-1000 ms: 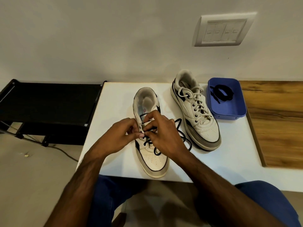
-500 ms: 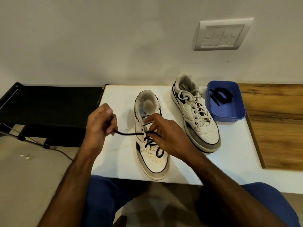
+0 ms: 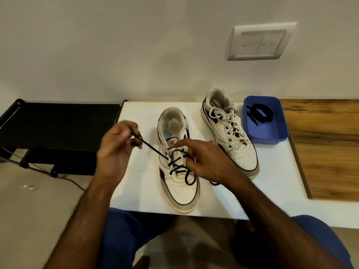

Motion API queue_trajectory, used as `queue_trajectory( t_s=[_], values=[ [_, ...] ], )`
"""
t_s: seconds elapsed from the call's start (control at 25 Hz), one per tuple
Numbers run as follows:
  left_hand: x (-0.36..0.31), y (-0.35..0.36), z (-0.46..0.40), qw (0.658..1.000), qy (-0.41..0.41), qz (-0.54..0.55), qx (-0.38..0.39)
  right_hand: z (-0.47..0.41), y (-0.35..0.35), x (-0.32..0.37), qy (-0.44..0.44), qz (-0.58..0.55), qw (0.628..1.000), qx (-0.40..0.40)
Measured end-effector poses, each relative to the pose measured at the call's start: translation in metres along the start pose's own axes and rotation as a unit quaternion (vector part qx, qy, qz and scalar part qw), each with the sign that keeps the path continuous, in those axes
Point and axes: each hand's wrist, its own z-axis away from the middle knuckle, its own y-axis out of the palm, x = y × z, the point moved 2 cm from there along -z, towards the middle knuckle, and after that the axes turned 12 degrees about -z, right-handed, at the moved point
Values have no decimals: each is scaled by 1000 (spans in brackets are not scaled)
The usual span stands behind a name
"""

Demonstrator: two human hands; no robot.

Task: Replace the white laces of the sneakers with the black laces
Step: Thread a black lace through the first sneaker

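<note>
- Two sneakers stand on the white bench [image 3: 272,191], toes toward the person: the near sneaker [image 3: 177,167] at the middle, the far sneaker [image 3: 229,133] at about 1 o'clock from it, close beside but apart
- The near sneaker carries a black lace [image 3: 178,167] crossed through its lower eyelets; the upper eyelets are bare
- The left hand [image 3: 116,150], at 9 o'clock of the near sneaker, has its grip pinched together on one end of the black lace, which runs taut from the fingers to an eyelet on the shoe's left side
- The right hand [image 3: 209,162] rests over the shoe's right side, forefinger stretched toward the tongue; whether its grip is clamped on the other lace end I cannot tell, as the fingers hide it
- The far sneaker is laced throughout with white laces [image 3: 230,125]
- A blue tray [image 3: 272,136] at 3 o'clock of the far sneaker holds a second coiled black lace [image 3: 260,112]
</note>
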Motion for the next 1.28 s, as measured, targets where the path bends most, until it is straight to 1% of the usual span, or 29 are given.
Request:
queue_trajectory(
  t_s=[0.04,0.08,0.12,0.16,0.2,0.24,0.28,0.32,0.36,0.4,0.44,0.48,0.52,0.56,0.6,0.64,0.68,0.72,0.76,0.8,0.84,0.88,0.92,0.96,1.04,1.16,1.24,1.28],
  values=[
    [-7,-6,0,994,9,106,-37,0,0,0,1,9,1000,3],
    [-8,-10,1,988,0,145,-57,0,-1,0,2,15,1000,5],
    [-6,-13,1,993,-22,98,-69,1,-1,0,3,17,1000,6],
    [-1,-12,1,996,-55,-29,-62,1,-2,0,4,15,1000,6],
    [8,-9,2,976,-88,-199,-23,1,-2,1,5,11,1000,5],
    [18,-3,3,925,-108,-363,43,1,-3,2,5,8,1000,3],
    [27,2,4,856,-113,-491,112,1,-3,2,5,8,1000,4],
    [33,7,4,795,-107,-575,163,1,-3,3,5,10,1000,6],
    [35,11,4,751,-97,-624,193,1,-3,3,6,12,1000,10],
    [36,13,4,716,-85,-659,212,1,-2,3,8,12,1000,11],
    [36,15,3,685,-71,-688,228,2,-2,2,9,11,1000,11],
    [35,16,3,664,-62,-706,240,2,-3,2,9,11,1000,9],
    [33,16,3,664,-53,-707,237,2,-3,2,10,13,1000,9],
    [30,15,3,693,-39,-691,202,2,-4,2,13,16,1000,10],
    [24,12,4,745,-25,-655,125,2,-4,2,17,18,1000,10],
    [16,8,4,812,-18,-583,10,2,-4,3,19,21,1000,10],
    [9,0,4,878,-13,-462,-122,3,-4,3,19,24,999,10],
    [3,-10,5,916,-4,-326,-236,3,-4,4,20,26,999,11],
    [0,-19,7,923,6,-220,-317,3,-4,5,22,28,999,12],
    [-2,-25,9,914,11,-166,-370,3,-3,5,23,30,999,12],
    [-2,-28,11,902,15,-147,-405,3,-3,5,25,31,999,12],
    [-2,-29,12,892,20,-155,-423,3,-2,5,25,30,999,11],
    [-1,-30,11,883,24,-188,-429,3,-2,4,25,27,999,9],
    [0,-29,10,878,24,-234,-418,3,-2,3,24,24,999,8],
    [6,-28,7,869,-10,-300,-394,3,-1,2,22,17,1000,10],
    [14,-36,7,854,-75,-320,-403,2,0,-1,13,2,1000,10],
    [13,-41,9,844,-92,-350,-397,2,-1,-2,7,-28,1000,5],
    [12,-41,10,845,-88,-362,-384,2,-2,-3,7,-61,998,2]
  ],
)
